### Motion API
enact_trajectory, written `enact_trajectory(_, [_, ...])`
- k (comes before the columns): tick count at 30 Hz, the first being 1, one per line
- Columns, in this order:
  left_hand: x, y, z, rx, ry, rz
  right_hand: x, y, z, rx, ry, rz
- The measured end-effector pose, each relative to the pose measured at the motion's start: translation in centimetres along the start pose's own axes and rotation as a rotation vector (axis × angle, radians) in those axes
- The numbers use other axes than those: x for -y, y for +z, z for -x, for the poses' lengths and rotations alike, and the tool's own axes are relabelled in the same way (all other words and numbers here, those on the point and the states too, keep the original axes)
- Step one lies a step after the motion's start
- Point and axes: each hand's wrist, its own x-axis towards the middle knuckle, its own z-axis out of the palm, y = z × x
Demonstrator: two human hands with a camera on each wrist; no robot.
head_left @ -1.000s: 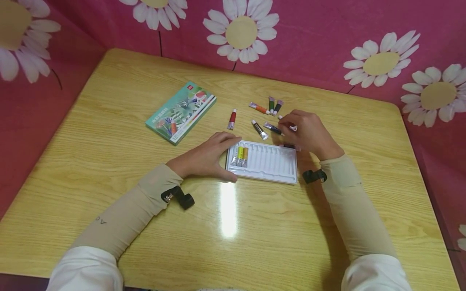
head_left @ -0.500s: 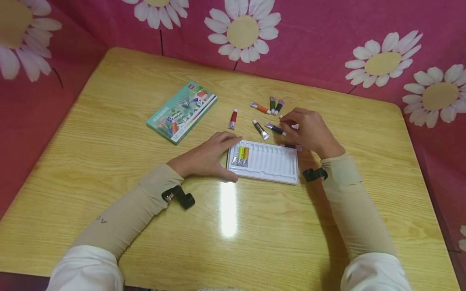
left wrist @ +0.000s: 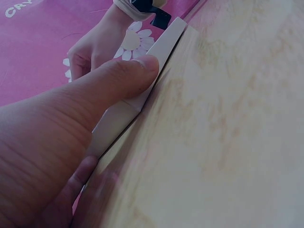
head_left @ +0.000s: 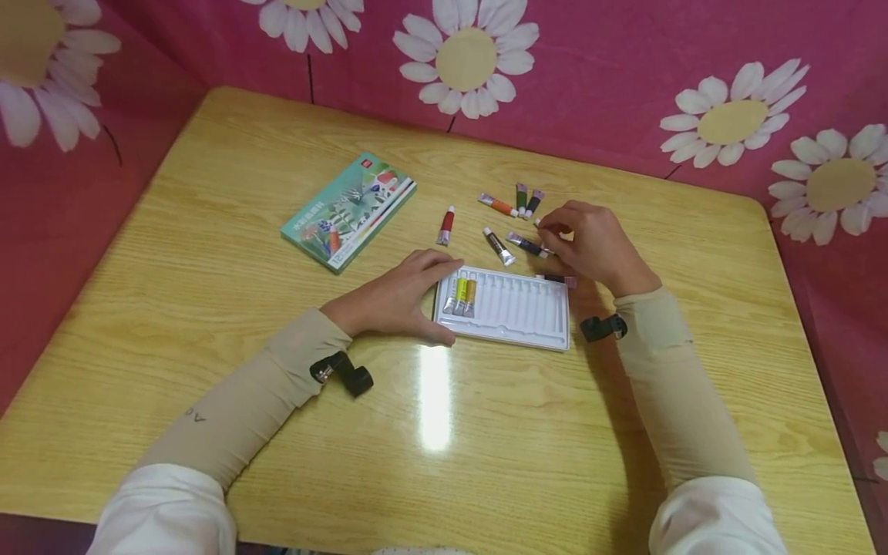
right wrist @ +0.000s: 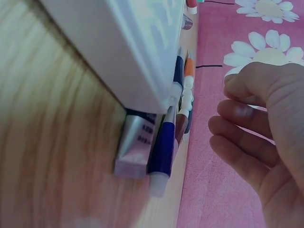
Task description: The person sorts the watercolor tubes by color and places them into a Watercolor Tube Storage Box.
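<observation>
My left hand [head_left: 398,299] holds the left end of a white plastic tray [head_left: 520,312], thumb at the near edge and fingers at the far edge. In the left wrist view the thumb [left wrist: 123,78] presses the tray's side wall. Three paint tubes, silver-white, yellow [head_left: 461,295] and ochre, lie side by side in its left slots. My right hand [head_left: 597,245] hovers over loose tubes behind the tray's right end. Its fingers are loosely bent, with nothing seen between them in the right wrist view. Below it lie a blue tube [right wrist: 162,147] and a dark tube with a silver end [right wrist: 137,147].
Behind the tray lie a red tube [head_left: 446,226], an orange tube [head_left: 498,205], a green tube [head_left: 521,200] and several dark ones. A green paint box [head_left: 350,212] lies at the back left. A pink flowered cloth [head_left: 590,62] stands behind the table.
My right hand has moved slightly up and away from me, over the loose tubes. The left hand and the tray have stayed in place.
</observation>
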Motion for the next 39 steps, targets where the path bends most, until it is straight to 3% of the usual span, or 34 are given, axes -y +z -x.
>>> enact_trajectory(22, [0.4, 0.1, -0.1, 0.0, 0.019, -0.008, 0.9, 0.5, -4.6, 0.007, -0.054, -0.013])
enact_trajectory(31, [0.4, 0.1, -0.1, 0.001, 0.02, -0.003, 1.9, 0.6, -7.1, 0.056, 0.064, 0.023])
enact_trajectory(39, [0.4, 0.0, 0.0, 0.006, 0.018, 0.001, 3.6, 1.1, -8.8, 0.212, 0.207, -0.026])
